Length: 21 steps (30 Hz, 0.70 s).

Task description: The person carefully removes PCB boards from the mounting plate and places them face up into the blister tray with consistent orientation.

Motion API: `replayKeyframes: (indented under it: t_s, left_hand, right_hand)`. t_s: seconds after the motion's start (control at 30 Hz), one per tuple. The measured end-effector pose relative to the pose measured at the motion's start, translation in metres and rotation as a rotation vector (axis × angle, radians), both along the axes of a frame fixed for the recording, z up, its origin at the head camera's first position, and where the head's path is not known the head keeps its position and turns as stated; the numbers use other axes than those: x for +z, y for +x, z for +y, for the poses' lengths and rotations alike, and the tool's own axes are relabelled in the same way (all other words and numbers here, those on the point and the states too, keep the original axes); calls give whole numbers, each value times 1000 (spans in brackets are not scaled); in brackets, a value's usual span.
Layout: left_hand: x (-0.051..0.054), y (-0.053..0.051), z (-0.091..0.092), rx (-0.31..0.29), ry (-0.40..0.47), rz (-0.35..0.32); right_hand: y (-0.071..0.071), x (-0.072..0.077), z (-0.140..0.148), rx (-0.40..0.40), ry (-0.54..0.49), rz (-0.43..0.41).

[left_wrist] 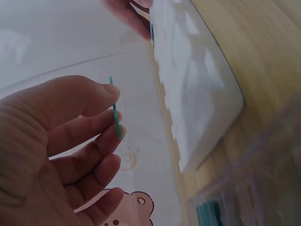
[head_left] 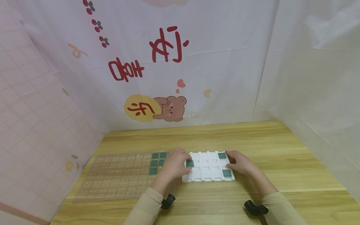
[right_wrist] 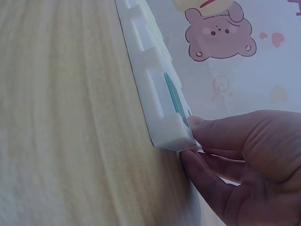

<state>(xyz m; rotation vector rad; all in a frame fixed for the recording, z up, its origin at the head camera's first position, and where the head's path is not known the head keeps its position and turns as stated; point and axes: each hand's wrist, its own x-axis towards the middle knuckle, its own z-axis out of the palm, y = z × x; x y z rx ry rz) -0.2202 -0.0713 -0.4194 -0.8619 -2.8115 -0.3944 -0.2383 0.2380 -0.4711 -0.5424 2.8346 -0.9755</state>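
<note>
My left hand (head_left: 176,164) pinches a thin green square chip (head_left: 190,163) between thumb and fingers, above the left part of a white compartment tray (head_left: 206,168). In the left wrist view the chip (left_wrist: 116,113) is seen edge-on, apart from the tray (left_wrist: 197,89). At the tray's right end, my right hand (head_left: 241,163) holds the edge with thumb and fingers. Two more green chips lie in the tray's right-end compartments, a far chip (head_left: 222,155) and a near chip (head_left: 227,173).
To the left lies a clear plastic tray (head_left: 118,175) with many small pockets. Several green chips (head_left: 154,163) sit at its right end, partly hidden by my left hand. Both trays rest on a wooden table (head_left: 208,203), backed by a printed white cloth (head_left: 225,78).
</note>
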Motion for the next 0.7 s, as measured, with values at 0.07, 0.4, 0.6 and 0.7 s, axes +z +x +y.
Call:
replayKeyframes:
  t_s: [0.07, 0.4, 0.6, 0.7]
  left_hand:
    - [-3, -1, -6, 1, -11, 6]
    - [-13, -2, -39, 22, -2, 14]
    - [-14, -1, -59, 32, 31, -45]
    - [-15, 0, -69, 49, 49, -50]
  right_hand:
    - [0, 0, 0, -1, -1, -5]
    - [1, -1, 0, -7, -8, -10]
    - [2, 0, -1, -4, -8, -1]
    - [2, 1, -2, -3, -11, -4]
